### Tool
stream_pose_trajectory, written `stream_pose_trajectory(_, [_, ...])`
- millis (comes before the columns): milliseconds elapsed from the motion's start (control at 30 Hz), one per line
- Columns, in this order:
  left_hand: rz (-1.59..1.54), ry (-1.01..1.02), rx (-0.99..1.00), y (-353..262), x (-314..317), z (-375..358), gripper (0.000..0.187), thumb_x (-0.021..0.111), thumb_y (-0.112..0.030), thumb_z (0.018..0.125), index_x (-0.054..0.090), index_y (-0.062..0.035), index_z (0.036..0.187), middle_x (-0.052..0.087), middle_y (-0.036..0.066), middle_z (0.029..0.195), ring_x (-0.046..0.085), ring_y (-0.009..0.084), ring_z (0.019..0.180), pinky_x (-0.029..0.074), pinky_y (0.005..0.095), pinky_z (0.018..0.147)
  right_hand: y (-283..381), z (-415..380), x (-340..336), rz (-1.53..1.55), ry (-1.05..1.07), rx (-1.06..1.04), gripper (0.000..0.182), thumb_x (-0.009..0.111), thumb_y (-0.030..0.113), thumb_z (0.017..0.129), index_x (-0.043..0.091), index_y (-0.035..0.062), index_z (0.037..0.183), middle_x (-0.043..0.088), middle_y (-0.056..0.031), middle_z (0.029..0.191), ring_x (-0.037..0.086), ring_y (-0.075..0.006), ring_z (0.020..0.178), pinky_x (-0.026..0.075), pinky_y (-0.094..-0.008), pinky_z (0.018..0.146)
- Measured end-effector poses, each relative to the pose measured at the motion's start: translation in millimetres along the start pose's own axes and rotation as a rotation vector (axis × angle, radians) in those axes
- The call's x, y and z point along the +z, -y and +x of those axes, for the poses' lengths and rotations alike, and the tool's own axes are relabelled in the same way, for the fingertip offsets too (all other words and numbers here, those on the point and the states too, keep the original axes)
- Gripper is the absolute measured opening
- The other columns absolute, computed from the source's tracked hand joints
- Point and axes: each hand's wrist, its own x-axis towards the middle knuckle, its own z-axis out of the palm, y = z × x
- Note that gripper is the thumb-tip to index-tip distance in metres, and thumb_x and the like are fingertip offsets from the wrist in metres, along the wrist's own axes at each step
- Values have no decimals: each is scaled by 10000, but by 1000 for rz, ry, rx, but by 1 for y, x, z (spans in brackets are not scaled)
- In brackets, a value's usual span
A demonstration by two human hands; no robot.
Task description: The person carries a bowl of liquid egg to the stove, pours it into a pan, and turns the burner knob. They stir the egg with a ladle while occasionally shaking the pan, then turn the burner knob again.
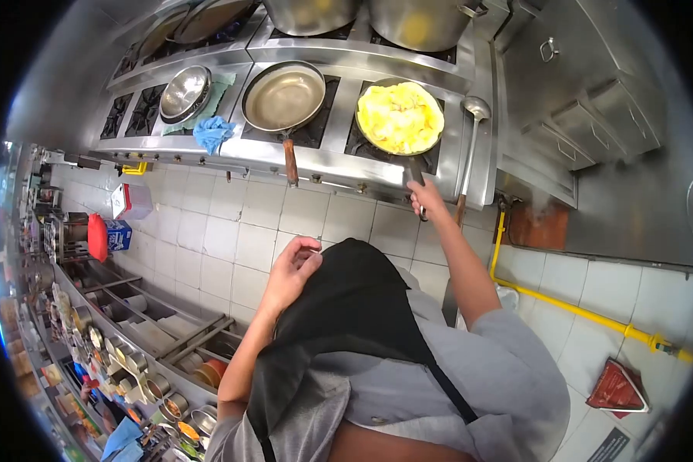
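My right hand (427, 198) is wrapped round the dark handle of a frying pan (414, 163) on the front right burner. Yellow egg (400, 117) with browned spots fills the pan nearly to its rim. My left hand (292, 268) hovers in front of my black apron (343, 296), touching no cookware. Its fingers are loosely curled, with the thumb apart from them. Left of the egg pan, a second frying pan (285, 96) with a wooden handle rests on its burner, with no food in it.
A long ladle (476, 115) lies along the stove's right side. Metal bowls (185, 91) and a blue cloth (213, 134) sit at the left. Large pots (312, 15) stand on the back burners. Behind me runs a counter with several containers (158, 385). A yellow pipe (577, 309) crosses the right wall.
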Motion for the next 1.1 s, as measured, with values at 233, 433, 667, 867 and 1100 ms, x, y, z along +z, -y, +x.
stream_pose_trajectory(233, [152, 44, 37, 2, 11, 18, 205, 640, -92, 902, 585, -47, 1094, 602, 12, 1013, 577, 106, 943, 488, 258, 814, -7, 3, 41, 171, -48, -18, 167, 594, 164, 892, 452, 77, 903, 452, -10, 575, 419, -117, 403, 369, -309, 347])
stream_pose_trajectory(433, [121, 74, -14, 13, 16, 19, 214, 645, -104, 900, 591, -63, 1103, 612, 29, 956, 598, 104, 882, 493, 255, 786, -8, 5, 52, 236, -43, 17, 212, 616, 221, 917, 456, 85, 889, 475, -12, 603, 447, -119, 427, 392, -305, 373])
stream_pose_trajectory(667, [74, 64, -24, 21, 7, 5, 217, 639, -107, 906, 588, -68, 1113, 621, 39, 959, 606, 104, 871, 493, 254, 782, -13, 7, 56, 282, -61, -2, 263, 643, 282, 921, 464, 107, 840, 486, -5, 606, 461, -121, 444, 399, -298, 392])
stream_pose_trajectory(867, [-32, 25, -40, 29, -13, -10, 220, 642, -115, 911, 581, -66, 1116, 622, 40, 975, 607, 111, 886, 488, 256, 804, -8, 6, 58, 287, -52, 25, 271, 657, 285, 914, 464, 114, 830, 489, -2, 610, 464, -121, 451, 411, -312, 412])
stream_pose_trajectory(1100, [-73, 89, -116, 17, -54, -30, 185, 634, -120, 919, 615, -57, 1092, 638, 36, 957, 602, 103, 890, 481, 248, 801, -7, -1, 53, 517, 31, 90, 533, 479, 587, 944, 545, 61, 891, 571, -88, 676, 579, -259, 570, 529, -387, 568])
